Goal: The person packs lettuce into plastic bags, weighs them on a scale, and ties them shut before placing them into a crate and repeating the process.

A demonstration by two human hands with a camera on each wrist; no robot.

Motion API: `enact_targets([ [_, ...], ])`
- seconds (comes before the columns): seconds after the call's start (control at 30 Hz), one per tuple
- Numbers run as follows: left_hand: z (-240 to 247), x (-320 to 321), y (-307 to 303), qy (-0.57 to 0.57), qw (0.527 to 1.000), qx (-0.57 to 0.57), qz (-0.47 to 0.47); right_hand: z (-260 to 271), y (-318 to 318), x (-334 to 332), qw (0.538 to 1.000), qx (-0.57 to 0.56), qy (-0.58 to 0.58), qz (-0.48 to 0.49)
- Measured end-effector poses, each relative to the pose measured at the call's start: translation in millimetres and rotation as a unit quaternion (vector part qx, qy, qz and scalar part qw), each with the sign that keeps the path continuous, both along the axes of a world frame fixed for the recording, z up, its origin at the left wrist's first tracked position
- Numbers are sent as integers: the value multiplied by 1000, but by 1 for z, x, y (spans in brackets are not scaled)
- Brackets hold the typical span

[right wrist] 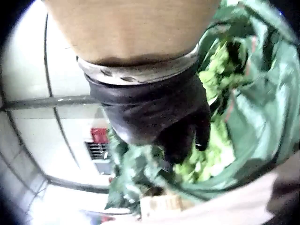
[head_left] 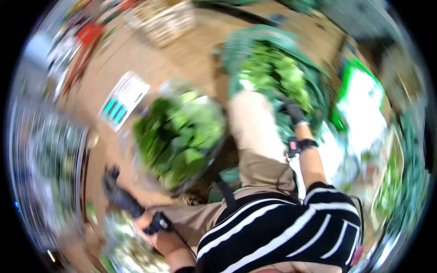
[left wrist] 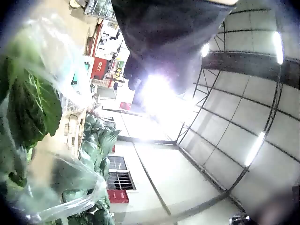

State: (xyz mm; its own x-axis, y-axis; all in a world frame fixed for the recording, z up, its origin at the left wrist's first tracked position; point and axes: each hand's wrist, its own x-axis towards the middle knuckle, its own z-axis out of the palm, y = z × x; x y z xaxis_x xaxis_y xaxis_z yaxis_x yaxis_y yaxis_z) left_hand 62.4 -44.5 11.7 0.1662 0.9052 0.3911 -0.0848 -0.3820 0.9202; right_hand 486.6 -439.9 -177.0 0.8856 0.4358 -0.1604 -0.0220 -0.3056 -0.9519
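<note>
My right hand (head_left: 293, 111), in a dark glove, is down in a green woven sack (head_left: 234, 45) at the edge of its pale green lettuce (right wrist: 218, 145). In the right wrist view its fingers (right wrist: 180, 147) bend down beside the leaves and sack cloth; I cannot tell whether they grip either. The left hand (head_left: 119, 193), also gloved, is held away from the body with nothing in it. Its fingers are loosely spread. Beyond that hand stands a clear plastic bag (left wrist: 86, 204) full of dark leafy greens (head_left: 170, 136), between the left hand and the sack.
A white device with teal panels (head_left: 125, 100) lies beyond the bagged greens. White crates (head_left: 168, 25) stand at the back. Another bag of vegetables (head_left: 132, 245) is below the left hand. At right lies a green and white plastic package (head_left: 359, 91); a wire rack (head_left: 45, 159) borders the left.
</note>
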Motion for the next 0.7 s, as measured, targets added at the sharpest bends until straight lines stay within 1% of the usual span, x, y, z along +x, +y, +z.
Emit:
enact_targets([
  [0.03,11,11,-7,56,998,3,7,-39,-18,-9,999,-17,34,0],
  [0.1,8,30,-18,123,991,44,-30,-69,-55,-33,992,-76,97,4],
  [0.13,3,37,-19,135,988,53,-52,-90,-76,-42,996,-49,67,18],
  [0.17,-2,47,-20,150,984,63,-69,-89,-86,-45,986,-33,165,-19],
  [0.2,-6,57,-23,123,986,41,-107,-86,-95,-50,964,-17,256,-66],
  [0.23,-6,66,-25,127,984,44,-120,-85,-104,-51,955,5,286,-82],
  [0.27,-7,80,-31,146,969,82,-181,-105,-117,-41,983,-9,183,-20],
  [0.3,-9,91,-37,160,951,116,-239,-112,-125,-32,963,2,260,-76],
  [0.33,3,109,-54,173,933,120,-292,-104,-128,-26,934,16,330,-140],
  [0.37,5,126,-65,177,931,118,-297,-116,-131,-12,931,16,335,-144],
  [0.43,5,160,-83,163,899,45,-404,-140,-139,29,931,130,277,-198],
  [0.47,22,188,-110,193,882,-10,-431,-139,-143,50,985,-135,-56,-94],
  [0.5,23,212,-125,197,880,-11,-432,-140,-146,73,848,-373,-376,29],
  [0.53,21,235,-138,198,884,7,-423,-146,-140,99,958,-206,-38,-196],
  [0.57,17,258,-145,199,887,26,-415,-136,-138,117,939,-245,-93,-221],
  [0.6,10,283,-139,211,862,25,-461,-134,-138,137,928,-263,-105,-244],
  [0.63,5,306,-142,212,861,27,-461,-138,-140,163,915,-280,-118,-265],
  [0.67,1,328,-144,260,846,-10,-465,-134,-138,181,899,-313,-129,-279],
  [0.7,-4,352,-146,308,828,-47,-466,-130,-141,197,896,-351,-21,-272],
])
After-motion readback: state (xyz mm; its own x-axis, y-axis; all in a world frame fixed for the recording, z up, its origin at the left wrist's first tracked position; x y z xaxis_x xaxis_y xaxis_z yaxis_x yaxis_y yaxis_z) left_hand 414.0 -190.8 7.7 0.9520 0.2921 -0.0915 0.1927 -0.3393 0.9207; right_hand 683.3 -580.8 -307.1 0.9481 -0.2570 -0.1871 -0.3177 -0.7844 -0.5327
